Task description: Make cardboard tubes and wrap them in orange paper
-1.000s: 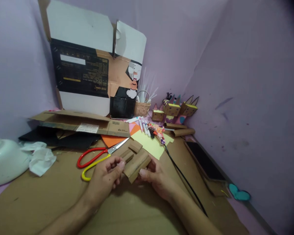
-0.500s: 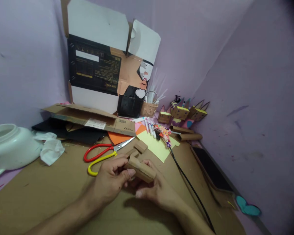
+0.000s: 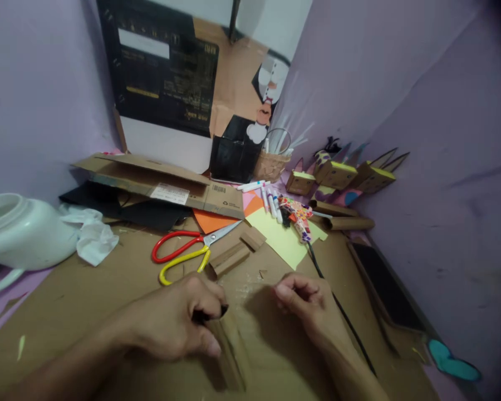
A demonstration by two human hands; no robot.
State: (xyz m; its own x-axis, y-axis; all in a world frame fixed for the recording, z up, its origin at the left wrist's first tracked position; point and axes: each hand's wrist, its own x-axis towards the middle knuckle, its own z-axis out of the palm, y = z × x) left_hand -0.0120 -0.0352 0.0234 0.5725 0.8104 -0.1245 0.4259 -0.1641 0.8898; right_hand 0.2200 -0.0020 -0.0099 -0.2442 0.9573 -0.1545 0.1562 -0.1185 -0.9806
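Note:
In the head view, my left hand point(image 3: 183, 317) is closed on a folded cardboard piece point(image 3: 232, 351), which slants down toward the near side of the table. A small dark spot shows by the fingertips. My right hand point(image 3: 307, 303) is apart from it, to the right, thumb pressed against curled fingers; whether anything small is between them is hidden. Just beyond my left hand lie scissors point(image 3: 183, 253) with one red and one yellow handle. Beside them rests another folded cardboard piece point(image 3: 230, 260), with a small cardboard scrap point(image 3: 254, 239) at its far end.
A white pot point(image 3: 33, 234) with crumpled tissue point(image 3: 94, 236) stands left. Flattened cardboard point(image 3: 225, 199), markers point(image 3: 271, 203), yellow paper point(image 3: 294, 250) and a patterned glue gun point(image 3: 300, 217) lie farther back. Its black cable point(image 3: 350, 323) runs along the right, near a dark phone-like slab point(image 3: 388, 287).
My hands have moved apart. The right has let go of the folded cardboard and shifted right; the left holds it lower and closer, turned lengthwise. The view has tilted down.

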